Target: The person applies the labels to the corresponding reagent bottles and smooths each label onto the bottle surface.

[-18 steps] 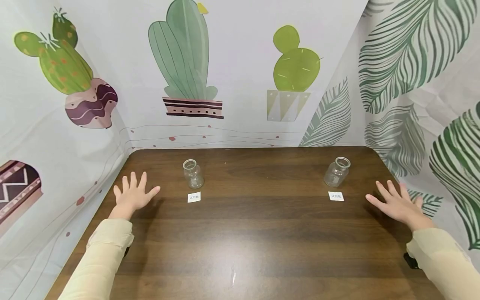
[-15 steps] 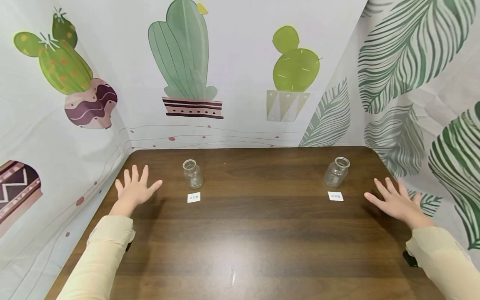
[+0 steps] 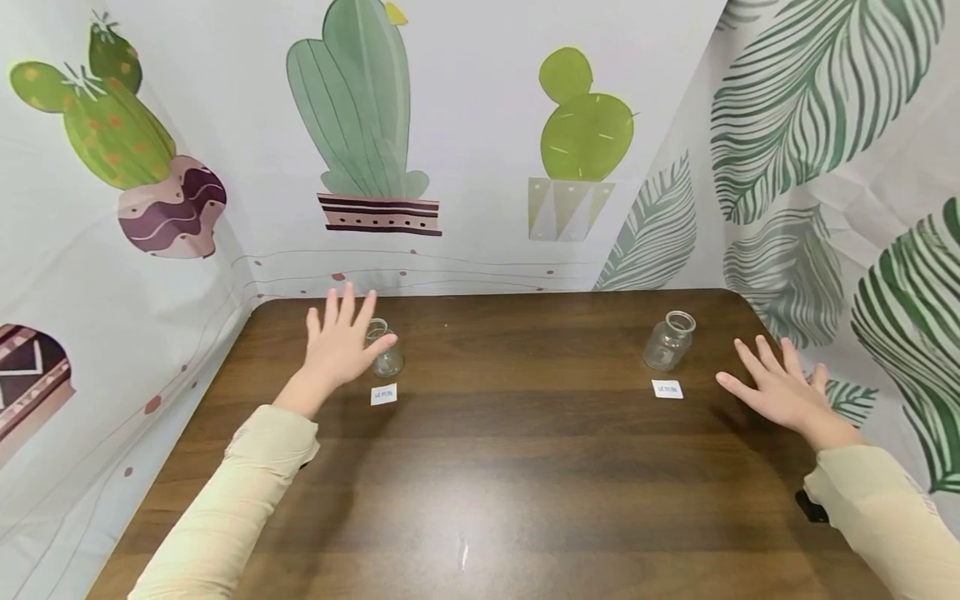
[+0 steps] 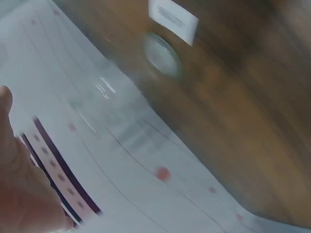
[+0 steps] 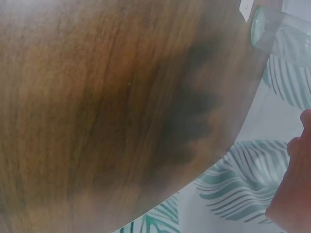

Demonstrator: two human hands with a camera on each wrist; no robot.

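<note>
The left hand [image 3: 337,348] shows the main change. In the earlier frames it is out to the left of the left jar [image 3: 388,363], with table between them; now it has moved across and forward, and in the head view its thumb and fingers overlap part of that jar. Its fingers are straight and spread apart, with nothing held. Whether any fingertip touches the glass cannot be told from the head view; in the left wrist view the jar is blurred, and a gap lies between it and the part of the hand that shows.

The left jar stands upright near the far edge of the table [image 3: 465,467], as before, with a small white card [image 3: 384,394] lying just in front of it.

The right hand [image 3: 783,396] has barely changed its place beside the right jar [image 3: 667,343]. Its fingers are also apart and straight, holding nothing, and the head view shows table between thumb and glass. This jar is upright too, with a second card [image 3: 667,389] lying just in front.

The left sleeve [image 3: 225,500] now reaches farther in over the table. Both jars and the wall cloth [image 3: 480,125] appear slightly farther left in the head view than before.
</note>
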